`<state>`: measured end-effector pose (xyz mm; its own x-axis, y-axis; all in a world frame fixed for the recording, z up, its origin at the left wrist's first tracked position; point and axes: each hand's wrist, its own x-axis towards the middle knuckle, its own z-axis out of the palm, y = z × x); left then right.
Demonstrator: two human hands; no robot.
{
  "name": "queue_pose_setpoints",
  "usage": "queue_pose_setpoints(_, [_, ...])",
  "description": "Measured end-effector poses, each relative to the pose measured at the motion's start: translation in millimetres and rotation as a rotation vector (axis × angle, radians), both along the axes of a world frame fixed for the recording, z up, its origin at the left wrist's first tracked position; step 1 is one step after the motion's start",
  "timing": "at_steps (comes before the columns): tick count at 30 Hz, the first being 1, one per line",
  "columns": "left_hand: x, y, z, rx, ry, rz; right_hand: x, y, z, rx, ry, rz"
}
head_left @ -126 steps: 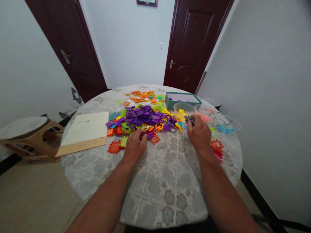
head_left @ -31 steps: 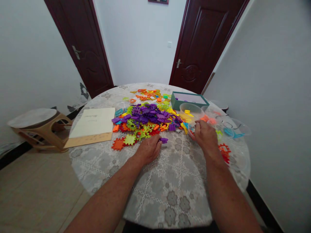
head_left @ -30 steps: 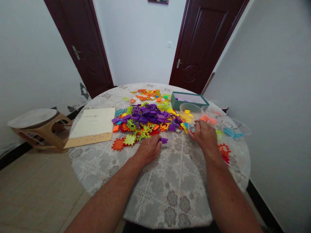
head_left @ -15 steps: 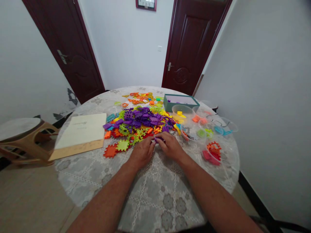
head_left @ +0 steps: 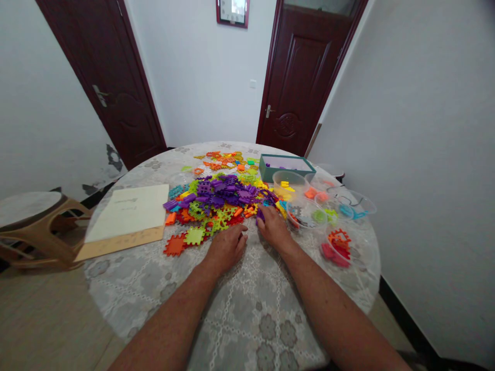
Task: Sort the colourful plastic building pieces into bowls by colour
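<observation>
On the table in front of me lies a heaped pile of plastic interlocking pieces (head_left: pixel 216 193), purple on top with green, orange, red and yellow around. My right hand (head_left: pixel 274 228) is at the pile's near right edge, its fingers closed round a purple plastic piece (head_left: pixel 260 216) that they partly hide. My left hand (head_left: pixel 227 244) rests on the tablecloth just in front of the pile, fingers slightly apart, with nothing visible in it. Left of that hand lie a flat light-green toothed square (head_left: pixel 194 236) and an orange-red toothed square (head_left: pixel 175 245).
Several clear plastic tubs (head_left: pixel 303 219) holding sorted pieces stand on the right. Behind them is a green open box (head_left: pixel 288 167) with purple pieces inside. A sheet of paper (head_left: pixel 129 208) lies on the left over a tan board (head_left: pixel 121 242). A stool (head_left: pixel 42 221) stands left of the round table (head_left: pixel 251 319).
My hands, which were together at a small purple piece, have come apart. The right has moved slightly right onto a purple piece by the pile; the left has drawn back a little.
</observation>
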<state>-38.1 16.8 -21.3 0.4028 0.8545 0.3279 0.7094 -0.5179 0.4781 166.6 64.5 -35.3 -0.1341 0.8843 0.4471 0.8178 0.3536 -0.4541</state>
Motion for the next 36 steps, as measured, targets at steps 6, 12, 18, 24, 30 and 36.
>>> queue_pose_setpoints(6, [0.3,-0.4,1.3,-0.017,0.020,0.005,4.8,-5.8,5.9,-0.074,-0.045,-0.067])
queue_pose_setpoints(12, [0.3,-0.2,1.4,-0.029,0.005,0.009,7.3,-9.5,12.4,-0.131,-0.045,-0.073])
queue_pose_setpoints(18, [0.2,0.7,-1.1,-0.022,-0.002,0.005,7.8,-19.6,17.8,-0.181,-0.039,0.023])
queue_pose_setpoints(24, [-0.7,1.2,-3.2,-0.031,0.010,0.013,1.8,-31.4,24.4,-0.196,0.011,0.110])
queue_pose_setpoints(30, [-0.4,1.2,-1.9,-0.037,0.024,0.019,-4.3,-37.0,31.3,-0.194,-0.078,0.159])
queue_pose_setpoints(36, [2.0,-0.4,2.2,-0.036,0.068,0.029,-8.9,-55.5,76.7,-0.211,-0.001,0.260])
